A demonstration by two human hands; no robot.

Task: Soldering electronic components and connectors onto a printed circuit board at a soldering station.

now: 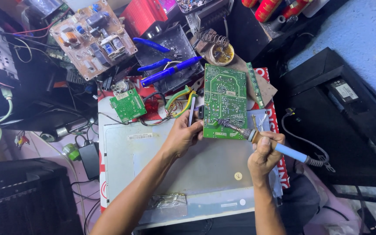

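Single head-worn view, looking steeply down from close above onto a cluttered workbench, left hand (182, 138) and right hand (264, 153) near frame centre, forearms entering from the bottom edge.

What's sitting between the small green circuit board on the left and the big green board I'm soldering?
In the head view, green-handled pliers and a tangle of wires lie between the small green board and the large green board.

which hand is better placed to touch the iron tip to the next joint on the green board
Right. The right hand grips the soldering iron, its tip on the green board. The left hand steadies the board's lower left edge.
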